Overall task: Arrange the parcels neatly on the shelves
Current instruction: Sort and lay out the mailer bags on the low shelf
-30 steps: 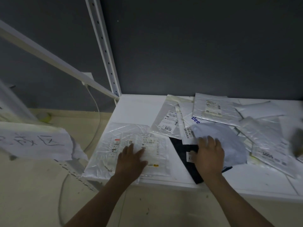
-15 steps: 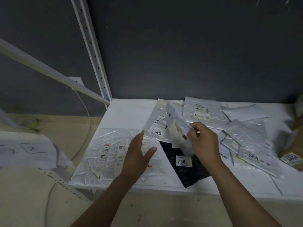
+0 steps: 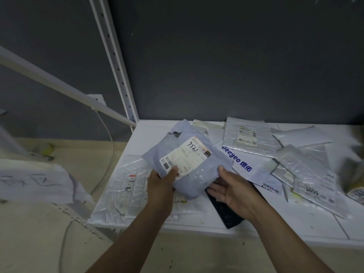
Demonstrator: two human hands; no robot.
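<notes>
**Now the blue parcel (image 3: 199, 178) is up in the air**

It hangs just over the white shelf (image 3: 275, 223). The left hand (image 3: 160, 186) has a tight grip on its near edge, thumb on the label (image 3: 185, 156). The right hand (image 3: 230, 187) lies flat under it, palm up. A clear bag (image 3: 122, 186), a black parcel (image 3: 226, 211) and silver parcels (image 3: 307, 168) lie below.

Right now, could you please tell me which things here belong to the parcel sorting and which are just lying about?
Job: blue parcel, gripped by the left hand, right hand open at its edge; clear parcel; black parcel; silver parcels; shelf.
Lying about: paper sign; cable.
</notes>
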